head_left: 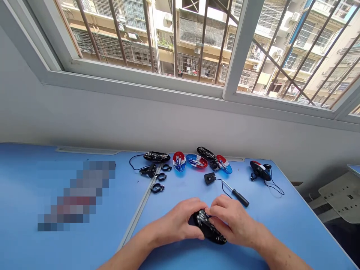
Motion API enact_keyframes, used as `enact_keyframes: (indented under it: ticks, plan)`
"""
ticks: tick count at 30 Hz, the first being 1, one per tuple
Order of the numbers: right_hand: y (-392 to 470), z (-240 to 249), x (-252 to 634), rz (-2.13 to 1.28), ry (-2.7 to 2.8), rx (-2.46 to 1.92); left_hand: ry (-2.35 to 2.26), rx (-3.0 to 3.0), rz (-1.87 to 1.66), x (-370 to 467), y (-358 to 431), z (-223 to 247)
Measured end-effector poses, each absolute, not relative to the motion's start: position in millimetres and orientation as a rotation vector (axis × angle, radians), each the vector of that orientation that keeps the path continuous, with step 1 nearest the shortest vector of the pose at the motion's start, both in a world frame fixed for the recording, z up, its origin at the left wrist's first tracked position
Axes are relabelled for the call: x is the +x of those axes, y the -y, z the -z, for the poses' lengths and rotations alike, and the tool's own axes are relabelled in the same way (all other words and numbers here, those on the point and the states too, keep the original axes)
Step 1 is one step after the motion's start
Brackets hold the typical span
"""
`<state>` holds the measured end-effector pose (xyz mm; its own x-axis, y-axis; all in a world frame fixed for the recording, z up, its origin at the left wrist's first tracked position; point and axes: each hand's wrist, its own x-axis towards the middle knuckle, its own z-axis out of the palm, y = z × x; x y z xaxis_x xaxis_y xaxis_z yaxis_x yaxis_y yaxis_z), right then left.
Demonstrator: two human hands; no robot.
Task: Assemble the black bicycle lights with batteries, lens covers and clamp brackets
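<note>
A black oval shell (210, 233) with silvery parts inside lies near the front of the blue table, between my hands. My left hand (182, 220) grips its upper left end between thumb and fingers. My right hand (234, 223) is closed over its upper right side, fingertips pinched at the inner parts; what they pinch is too small to make out. Beyond them are a screwdriver (241, 198) with a black handle and a small black box (209, 178) on a cable.
At the back lie black oval shells (156, 156), red-and-blue shells (179, 161), (197, 161) several black clamp rings (157, 188), and a finished-looking oval unit (260, 171) with a cable. A seam (137, 213) crosses the table. A blurred patch covers the left.
</note>
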<state>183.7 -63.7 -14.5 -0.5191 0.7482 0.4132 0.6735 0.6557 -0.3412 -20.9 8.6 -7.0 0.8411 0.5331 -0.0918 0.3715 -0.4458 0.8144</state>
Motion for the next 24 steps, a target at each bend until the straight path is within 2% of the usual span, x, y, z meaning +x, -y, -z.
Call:
enact_keyframes:
  ticks: [18, 24]
  plan:
    - [67.9, 12.8, 183.5, -0.135, 2.412, -1.097, -0.663, 2.138, -0.189, -20.5, -11.5, 12.4]
    - [63.3, 9.3, 189.9, -0.295, 2.226, -1.088, -0.667, 2.093, -0.181, -20.6, -11.5, 9.1]
